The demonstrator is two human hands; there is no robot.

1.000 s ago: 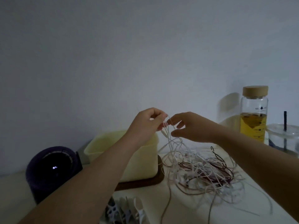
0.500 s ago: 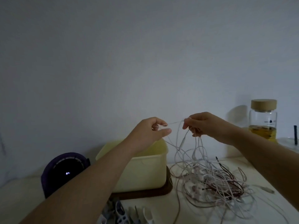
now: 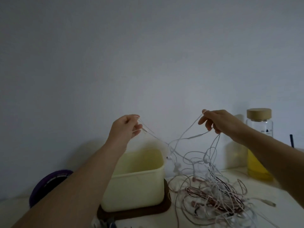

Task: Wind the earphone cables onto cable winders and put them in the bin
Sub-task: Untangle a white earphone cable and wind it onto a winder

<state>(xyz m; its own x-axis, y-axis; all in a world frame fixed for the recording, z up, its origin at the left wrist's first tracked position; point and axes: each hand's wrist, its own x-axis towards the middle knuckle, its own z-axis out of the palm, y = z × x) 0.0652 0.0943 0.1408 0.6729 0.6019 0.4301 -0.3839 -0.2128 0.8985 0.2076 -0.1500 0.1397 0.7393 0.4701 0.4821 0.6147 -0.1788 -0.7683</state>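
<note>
Up above the surface (image 3: 256, 191), the left hand (image 3: 126, 127) pinches one end of a white earphone cable (image 3: 195, 136) between its thumb and curled fingers. The right hand (image 3: 218, 120), well apart from it, pinches another stretch at its fingertips, with strands hooked under its bent fingers. The cable sags between the hands into the tangle of cables (image 3: 218, 198) lying just right of the pale yellow bin (image 3: 136, 183).

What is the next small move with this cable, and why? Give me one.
Probably lift both hands a little higher and shake the white cable loose. The left hand and right hand each pinch it, raised and held apart, but its loops hang down knotted and run into the pile beside the bin, so it is not free to wind yet.
</note>
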